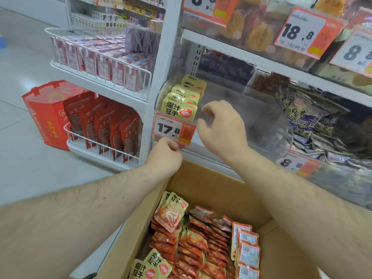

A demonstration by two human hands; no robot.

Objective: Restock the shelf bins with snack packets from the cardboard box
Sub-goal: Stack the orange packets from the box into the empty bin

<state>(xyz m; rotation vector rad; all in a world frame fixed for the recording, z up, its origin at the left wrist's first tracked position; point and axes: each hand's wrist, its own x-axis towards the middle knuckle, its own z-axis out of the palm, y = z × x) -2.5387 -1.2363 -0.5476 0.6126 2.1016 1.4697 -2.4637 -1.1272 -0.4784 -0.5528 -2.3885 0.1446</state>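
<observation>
A clear plastic shelf bin point(261, 121) holds a short row of yellow snack packets point(181, 106) standing upright at its left end; the rest of it is bare. My left hand point(165, 156) is curled at the lower edge of the orange 17.8 price tag point(171, 128) on the bin's front and pinches it. My right hand point(221, 125) hovers in front of the bin, just right of the packets, fingers loosely curled and holding nothing. Below my arms the open cardboard box point(211, 184) is filled with red and yellow snack packets point(193, 238).
A neighbouring bin point(322, 125) to the right holds dark purple packets. Shelves above carry other snacks and price tags. To the left, white wire racks point(104, 63) hold red and pink packets, and a red paper bag point(46, 115) stands on the tiled floor.
</observation>
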